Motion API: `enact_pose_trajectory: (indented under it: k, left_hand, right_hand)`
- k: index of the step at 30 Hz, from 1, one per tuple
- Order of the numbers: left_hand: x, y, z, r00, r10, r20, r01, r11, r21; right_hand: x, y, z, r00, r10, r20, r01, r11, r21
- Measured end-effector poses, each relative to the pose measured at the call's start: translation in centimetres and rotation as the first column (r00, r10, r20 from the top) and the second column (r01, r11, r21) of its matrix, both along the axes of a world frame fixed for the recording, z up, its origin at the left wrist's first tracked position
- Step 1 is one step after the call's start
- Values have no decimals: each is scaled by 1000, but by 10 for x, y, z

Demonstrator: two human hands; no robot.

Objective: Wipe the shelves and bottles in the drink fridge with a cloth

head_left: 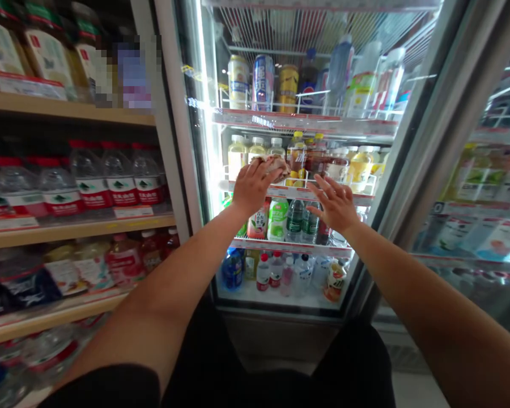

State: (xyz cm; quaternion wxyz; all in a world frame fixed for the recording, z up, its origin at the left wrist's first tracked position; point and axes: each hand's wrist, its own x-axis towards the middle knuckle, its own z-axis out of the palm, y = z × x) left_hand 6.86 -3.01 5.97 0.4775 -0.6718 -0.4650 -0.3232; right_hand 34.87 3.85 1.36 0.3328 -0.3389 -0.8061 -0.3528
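Observation:
I face an open drinks fridge with wire shelves [297, 122] full of bottles and cans. My left hand [251, 186] is raised at the second shelf and is closed on a crumpled brownish cloth [274, 166] held against the shelf front. My right hand [336, 204] hovers beside it with fingers spread, holding nothing, just in front of the shelf rail [365, 198]. Yellow juice bottles [238, 154] stand behind my left hand. Green-labelled bottles [295, 220] stand on the shelf below my hands.
The glass fridge door [433, 141] stands swung open on the right. Left of the fridge, wooden shelves [68, 229] carry red-capped water bottles [89, 178] and other drinks. Cans [262, 79] line the top fridge shelf; small bottles [276, 271] fill the bottom one.

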Motion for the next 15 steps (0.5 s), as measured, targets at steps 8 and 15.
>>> enact_pose_trajectory:
  k: [8,15]
  left_hand:
    - [11,2,4,992,0,128,0,1000,3]
    - [28,9,4,994,-37,104,37,999,2]
  right_hand:
    - [-2,3,-3,973,-125,-195,102,987,-122]
    - [-5,-1,-2,976,-135,-170,102,977,-187]
